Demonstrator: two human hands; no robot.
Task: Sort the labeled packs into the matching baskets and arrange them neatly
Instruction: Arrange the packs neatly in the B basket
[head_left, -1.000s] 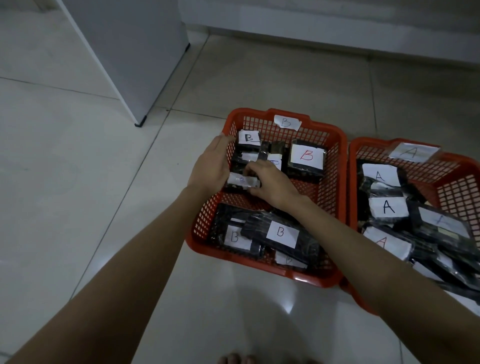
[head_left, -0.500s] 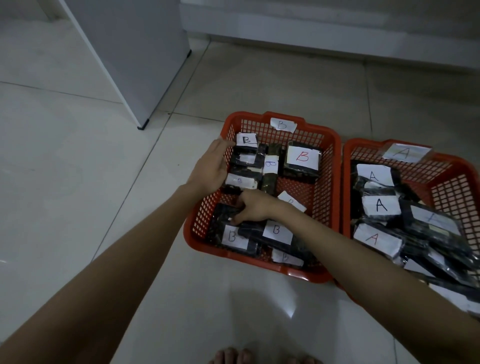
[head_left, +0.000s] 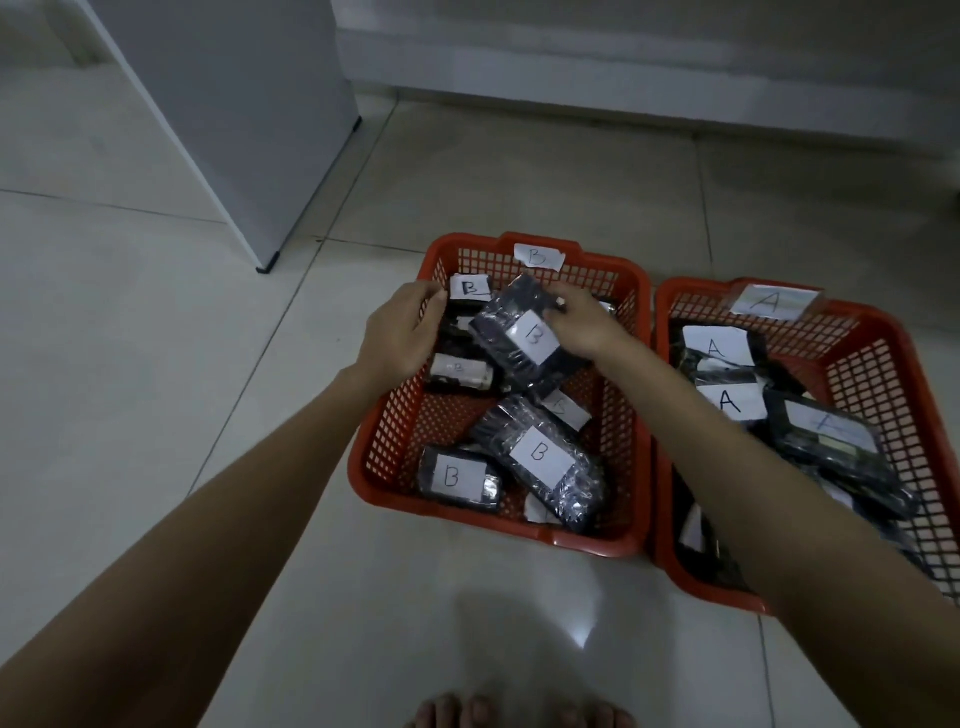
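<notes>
Two red mesh baskets stand side by side on the floor. The left basket (head_left: 387, 441) has a paper tag "B" on its far rim and holds several dark packs with white "B" labels. My right hand (head_left: 582, 325) grips one dark "B" pack (head_left: 511, 338), held tilted above the far half of this basket. My left hand (head_left: 400, 332) is at the basket's far left, fingers curled against the packs stacked there; whether it grips one I cannot tell. The right basket (head_left: 857, 353), tagged "A", holds several "A" packs.
A tall white cabinet (head_left: 234, 114) stands on the floor at the back left. A pale wall base runs along the back. Bare toes (head_left: 519, 714) show at the bottom edge, near the baskets. Tiled floor lies to the left.
My right hand went down to the near packs, took one "B" pack and lifted it toward the far half of the basket. My left hand stayed at the far-left stack.
</notes>
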